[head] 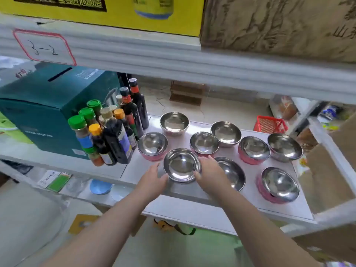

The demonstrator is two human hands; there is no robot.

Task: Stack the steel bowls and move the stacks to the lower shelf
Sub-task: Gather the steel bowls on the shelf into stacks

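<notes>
Several steel bowls, some with pink outsides, stand spread over the white middle shelf [192,207]. The nearest steel bowl [181,165] is at the shelf's front, held between both hands. My left hand [152,182] presses its left rim and my right hand [210,176] grips its right rim. A wider steel bowl [234,173] lies partly hidden behind my right hand. Others include a pink-sided bowl [152,145] to the left, a bowl [204,143] behind, and a pink-sided bowl [279,185] at the front right. The lower shelf [77,189] shows below left.
A cluster of sauce bottles [109,132] stands just left of the bowls, beside a teal box [42,105]. The upper shelf edge [173,60] hangs overhead. A red basket [269,125] sits behind right. A blue lid [100,186] and packets lie on the lower shelf.
</notes>
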